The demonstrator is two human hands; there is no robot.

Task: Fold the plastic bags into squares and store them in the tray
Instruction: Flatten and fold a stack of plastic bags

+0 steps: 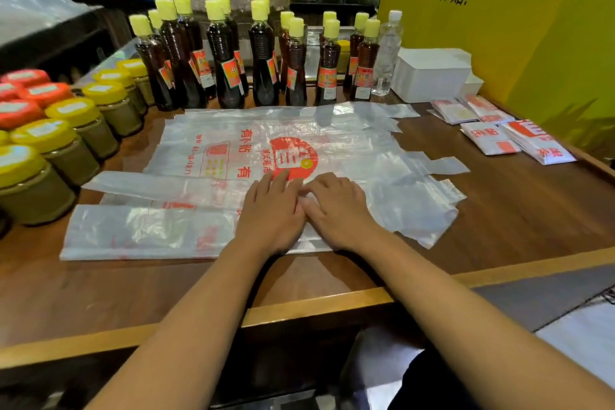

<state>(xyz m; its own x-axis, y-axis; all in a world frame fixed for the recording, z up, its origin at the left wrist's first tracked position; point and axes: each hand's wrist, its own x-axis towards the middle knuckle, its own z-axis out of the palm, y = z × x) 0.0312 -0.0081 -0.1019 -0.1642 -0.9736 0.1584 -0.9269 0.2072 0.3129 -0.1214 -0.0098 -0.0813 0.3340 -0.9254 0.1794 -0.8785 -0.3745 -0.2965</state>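
Flat beneath both hands [301, 210] — plastic bag [149, 230].

Translucent plastic bags [253, 150] with red print, spread flat and overlapping across the wooden counter, nearest one folded into a long strip [143, 230]. Folded squares [499, 133] stacked at far right, near a white tray [432, 75].

Brown wooden counter [499, 210] (paler edging) against a yellow wall [532, 27].
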